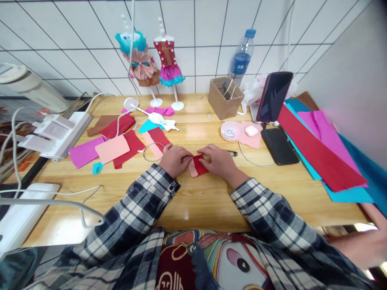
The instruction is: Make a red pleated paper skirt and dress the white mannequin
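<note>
Near the middle of the wooden table, a small red piece (200, 166) overlaps a pink piece (192, 169), both like crepe paper. My left hand (174, 160) pinches the top left edge of these layers, its fingers closed. My right hand (216, 161) is closed on the red piece from the right, thumb on its front. Beside my left hand lie a thin ring (153, 152) and another strip of red (159, 137) and pink. A dark tool handle (232, 153) shows just right of my right hand. The fingertips partly hide the upper edge of the layers.
Coloured sheets (115, 149) lie at left, long sheets (323, 149) at right. Two dressed stands (167, 60), a cardboard box (225, 98) and a bottle (242, 58) line the wall. A bead bowl (231, 131), phones (279, 146) and loose cables surround the work area. Another person's arm shows lower right.
</note>
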### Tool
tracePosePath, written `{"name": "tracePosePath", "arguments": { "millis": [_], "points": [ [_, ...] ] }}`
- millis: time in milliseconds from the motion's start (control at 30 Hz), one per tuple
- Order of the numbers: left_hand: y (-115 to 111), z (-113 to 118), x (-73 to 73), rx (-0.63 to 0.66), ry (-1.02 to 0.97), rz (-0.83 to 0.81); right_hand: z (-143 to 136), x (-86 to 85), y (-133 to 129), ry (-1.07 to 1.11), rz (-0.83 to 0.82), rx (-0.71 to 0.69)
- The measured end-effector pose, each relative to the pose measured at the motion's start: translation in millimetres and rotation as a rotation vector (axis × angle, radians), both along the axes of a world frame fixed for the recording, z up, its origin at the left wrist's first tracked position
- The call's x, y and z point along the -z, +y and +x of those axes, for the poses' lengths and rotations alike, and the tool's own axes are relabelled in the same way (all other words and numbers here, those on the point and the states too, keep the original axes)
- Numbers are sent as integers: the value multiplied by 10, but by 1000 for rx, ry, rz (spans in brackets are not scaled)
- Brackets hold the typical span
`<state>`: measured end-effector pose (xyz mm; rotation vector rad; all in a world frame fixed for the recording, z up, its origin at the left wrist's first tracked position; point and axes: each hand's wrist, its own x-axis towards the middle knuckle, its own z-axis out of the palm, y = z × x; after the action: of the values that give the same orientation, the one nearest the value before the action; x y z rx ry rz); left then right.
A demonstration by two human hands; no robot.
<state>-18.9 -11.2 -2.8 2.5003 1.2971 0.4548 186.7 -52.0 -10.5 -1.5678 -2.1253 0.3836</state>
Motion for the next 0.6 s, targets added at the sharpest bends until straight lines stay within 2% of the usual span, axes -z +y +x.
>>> {"name": "tracePosePath", "arguments": {
  "millis": [233, 333, 600],
  "points": [
    [1, 16, -9, 14, 15, -10, 33, 65, 69, -41, -6, -14],
    [7, 7, -7, 53, 19, 8, 71, 70, 52, -57, -8, -64],
    [-28, 4, -24, 103, 44, 96, 113, -10, -21, -185, -6, -130]
  ]
}}
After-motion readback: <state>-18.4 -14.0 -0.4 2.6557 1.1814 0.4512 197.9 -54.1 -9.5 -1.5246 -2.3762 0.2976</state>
